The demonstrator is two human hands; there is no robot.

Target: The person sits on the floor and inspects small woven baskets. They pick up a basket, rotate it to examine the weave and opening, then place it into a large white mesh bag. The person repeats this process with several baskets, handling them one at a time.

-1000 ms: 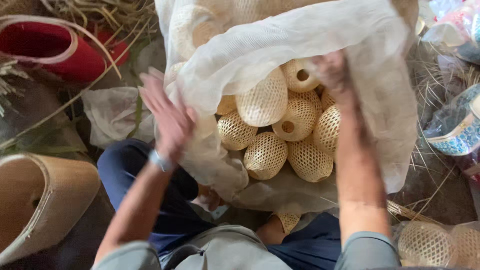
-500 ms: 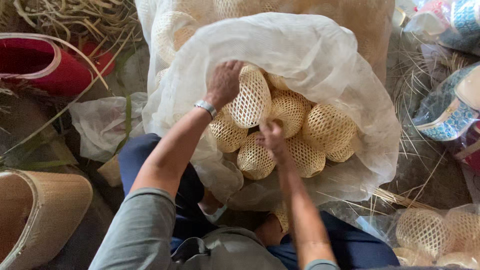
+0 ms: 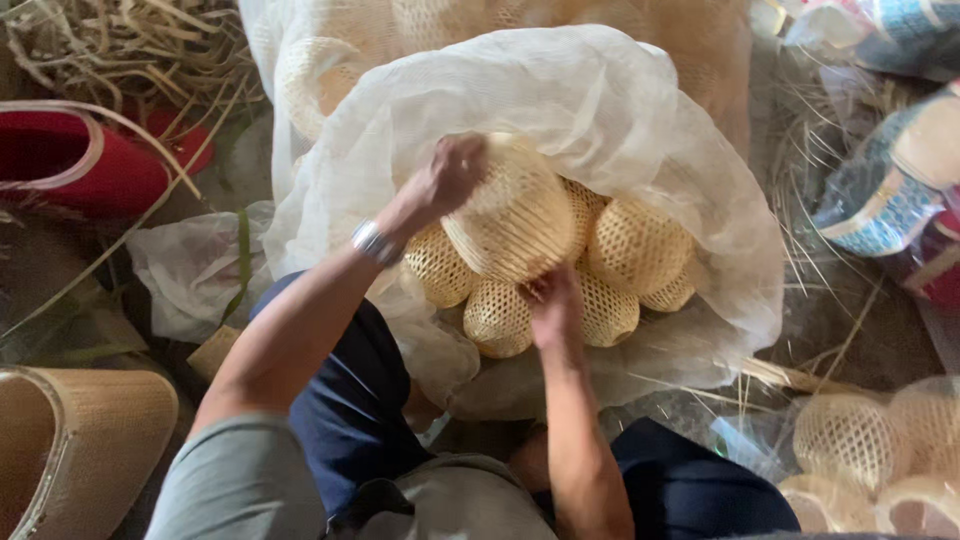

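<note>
A large white mesh sack (image 3: pixel 640 130) lies open in front of my knees, with several small woven bamboo baskets (image 3: pixel 640 245) inside it. My left hand (image 3: pixel 450 175) grips the rim of the top woven basket (image 3: pixel 520 225) and tilts it up. My right hand (image 3: pixel 555 305) is closed on that same basket's lower edge, between it and the baskets beneath. A metal bracelet sits on my left wrist.
A red container (image 3: pixel 70 165) and loose straw (image 3: pixel 120 40) lie at the upper left. A big woven basket (image 3: pixel 70 450) stands at the lower left. More small baskets in clear plastic (image 3: pixel 870 450) sit at the lower right, and patterned blue fabric (image 3: pixel 890 190) at the right.
My hands left the sack's edges and went into its mouth. Both now hold the top basket, which has been lifted and turned.
</note>
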